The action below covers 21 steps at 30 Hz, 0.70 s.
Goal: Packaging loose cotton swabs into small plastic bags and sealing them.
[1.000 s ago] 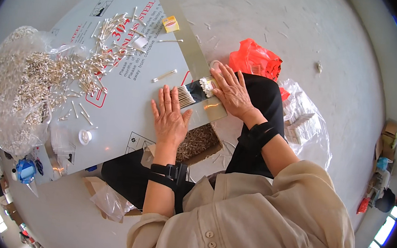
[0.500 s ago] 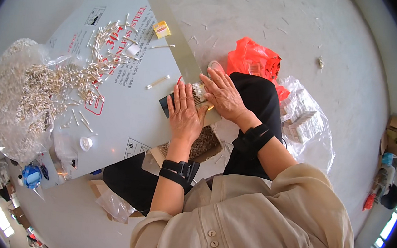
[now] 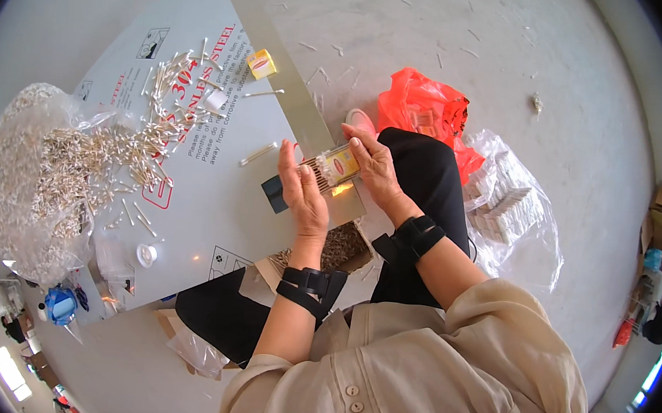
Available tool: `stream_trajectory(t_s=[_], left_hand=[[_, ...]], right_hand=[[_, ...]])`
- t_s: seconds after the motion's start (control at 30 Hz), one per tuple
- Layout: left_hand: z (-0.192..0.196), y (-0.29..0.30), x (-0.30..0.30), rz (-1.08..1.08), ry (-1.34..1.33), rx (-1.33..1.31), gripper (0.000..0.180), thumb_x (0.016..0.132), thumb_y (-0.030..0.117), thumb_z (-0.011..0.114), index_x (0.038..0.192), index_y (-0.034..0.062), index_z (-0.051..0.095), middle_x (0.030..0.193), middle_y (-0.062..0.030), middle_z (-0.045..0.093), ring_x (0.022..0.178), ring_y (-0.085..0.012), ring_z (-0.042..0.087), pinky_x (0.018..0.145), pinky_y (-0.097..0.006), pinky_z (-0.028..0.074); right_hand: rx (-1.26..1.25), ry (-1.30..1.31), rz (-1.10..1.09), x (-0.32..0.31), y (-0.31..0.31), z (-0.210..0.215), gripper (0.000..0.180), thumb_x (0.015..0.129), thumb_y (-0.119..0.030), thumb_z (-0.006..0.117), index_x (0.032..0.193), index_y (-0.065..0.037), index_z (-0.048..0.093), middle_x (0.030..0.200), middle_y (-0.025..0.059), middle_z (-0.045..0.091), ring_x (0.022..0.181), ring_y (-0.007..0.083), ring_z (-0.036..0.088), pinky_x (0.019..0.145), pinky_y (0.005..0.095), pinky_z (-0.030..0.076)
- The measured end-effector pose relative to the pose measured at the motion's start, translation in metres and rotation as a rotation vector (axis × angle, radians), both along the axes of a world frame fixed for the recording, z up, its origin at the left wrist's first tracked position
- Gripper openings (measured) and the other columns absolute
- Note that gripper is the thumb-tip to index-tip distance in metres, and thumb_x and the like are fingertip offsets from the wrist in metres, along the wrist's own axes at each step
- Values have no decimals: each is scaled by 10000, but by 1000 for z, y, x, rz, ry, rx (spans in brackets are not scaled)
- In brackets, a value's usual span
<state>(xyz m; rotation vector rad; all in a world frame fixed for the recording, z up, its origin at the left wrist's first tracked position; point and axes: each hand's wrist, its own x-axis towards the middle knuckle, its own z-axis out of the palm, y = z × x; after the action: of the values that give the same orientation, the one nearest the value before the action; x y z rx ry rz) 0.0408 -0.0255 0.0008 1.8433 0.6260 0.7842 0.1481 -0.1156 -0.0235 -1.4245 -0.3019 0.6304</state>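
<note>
A small yellow box (image 3: 341, 164) with thin sticks protruding from its open end sits between both hands, above the near edge of a grey metal sheet (image 3: 212, 203). The right hand (image 3: 372, 165) grips the box from the 3 o'clock side, fingers wrapped over its top. The left hand (image 3: 303, 192) is held flat and open, its palm pressed against the stick ends at the box's 9 o'clock side; it grasps nothing.

A dark flat piece (image 3: 275, 193) lies on the sheet just at 9 o'clock of the left hand. A second small yellow box (image 3: 262, 64) lies on the sheet at 11 o'clock, well apart. Loose white sticks (image 3: 155, 126) are scattered at 9 to 10 o'clock, running into a clear plastic bag (image 3: 27, 177) of the same sticks. A red plastic bag (image 3: 424, 108) lies on the floor at 1 o'clock. A clear bag of white packs (image 3: 510, 212) lies at 3 o'clock.
</note>
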Motion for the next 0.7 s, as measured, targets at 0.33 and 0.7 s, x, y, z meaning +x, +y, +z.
stream_trajectory(t_s=[0.33,0.7], left_hand=[[0,-23,26,-16,-112,-190,547,1028,268,388,1474,-33,289,1529,-213,303,1415,-330,305,1151,-403,252],[-13,119,-108,564,213,364,339,819,-18,626,1151,26,577,1139,-145,582,1083,-347,515,948,-439,416]], right_hand=[[94,0,-4,-2,-3,-5,367,1025,-249,514,1296,-10,577,1184,46,620,1119,116,521,976,256,403],[-218,-919,272,-25,37,57,356,751,-20,687,1100,-16,615,1203,137,606,1098,347,567,932,428,481]])
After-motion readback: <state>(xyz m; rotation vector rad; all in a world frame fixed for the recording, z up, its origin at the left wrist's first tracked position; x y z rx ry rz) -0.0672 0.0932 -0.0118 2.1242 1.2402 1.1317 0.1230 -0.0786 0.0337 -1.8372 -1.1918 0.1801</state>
